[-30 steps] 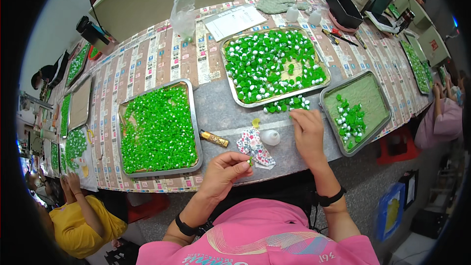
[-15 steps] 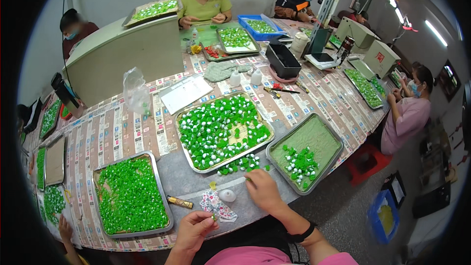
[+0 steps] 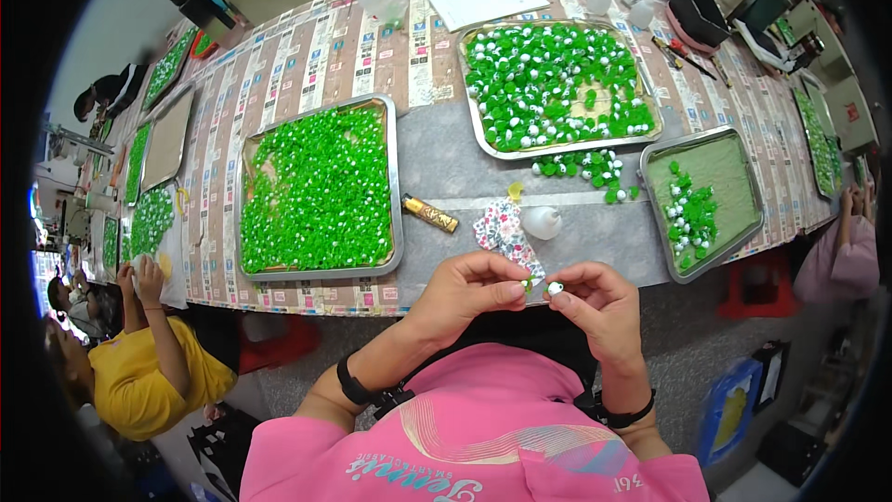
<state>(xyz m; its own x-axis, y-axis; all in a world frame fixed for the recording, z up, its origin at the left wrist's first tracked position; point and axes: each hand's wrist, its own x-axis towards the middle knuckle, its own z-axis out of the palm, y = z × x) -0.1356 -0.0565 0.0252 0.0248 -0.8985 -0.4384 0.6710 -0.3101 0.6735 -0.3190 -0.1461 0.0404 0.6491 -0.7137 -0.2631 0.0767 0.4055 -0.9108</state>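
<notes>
We pinch a green piece (image 3: pixel 526 285) in our left hand (image 3: pixel 467 291); our right hand (image 3: pixel 599 302), at three o'clock, grips a white bead (image 3: pixel 555 288).

Both hands close together at the table (image 3: pixel 437 144) edge: left hand (image 3: pixel 467 290) pinching a green piece (image 3: pixel 527 285), right hand (image 3: pixel 599 302) a white bead (image 3: pixel 555 288).

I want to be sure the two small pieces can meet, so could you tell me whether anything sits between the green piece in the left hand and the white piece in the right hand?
Nothing visible does. The left hand pinches the green piece and the right hand pinches the white piece, tips facing across a bare gap. The patterned cloth lies beyond them on the table.
</notes>
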